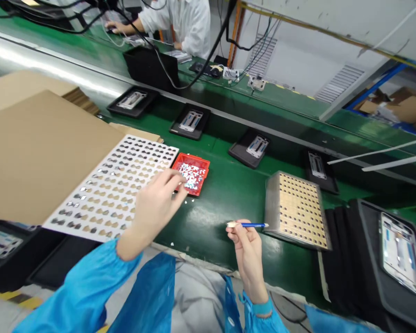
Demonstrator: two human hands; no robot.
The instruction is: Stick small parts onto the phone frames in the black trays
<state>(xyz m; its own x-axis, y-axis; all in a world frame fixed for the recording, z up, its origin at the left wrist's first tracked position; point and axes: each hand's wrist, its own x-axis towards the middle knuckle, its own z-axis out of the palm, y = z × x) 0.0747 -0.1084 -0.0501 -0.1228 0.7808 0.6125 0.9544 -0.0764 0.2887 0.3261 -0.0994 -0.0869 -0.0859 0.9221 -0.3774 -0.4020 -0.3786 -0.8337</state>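
My left hand (157, 199) hovers at the near-left side of a red tray (204, 172). Its thumb and index finger are bent together in a pinch over the rim; anything between the tips is too small to make out. Small white and bluish scraps (190, 175) lie in the tray. My right hand (247, 249) grips a slim blue pen-like tool (251, 225) level, its pale tip towards the right. A small beige piece (231, 224) shows by the tool's left end at my fingertips. Left of the tray lies a white sheet (107, 185) with rows of dark and beige bow-shaped pieces.
At right stands a clear-sided block (298, 208) with rows of dark dots. Black trays (251, 148) with phone frames line the green bench (208, 217). Stacked trays (370, 259) rise at far right, cardboard (45, 157) at left. A person in white (180, 23) works opposite.
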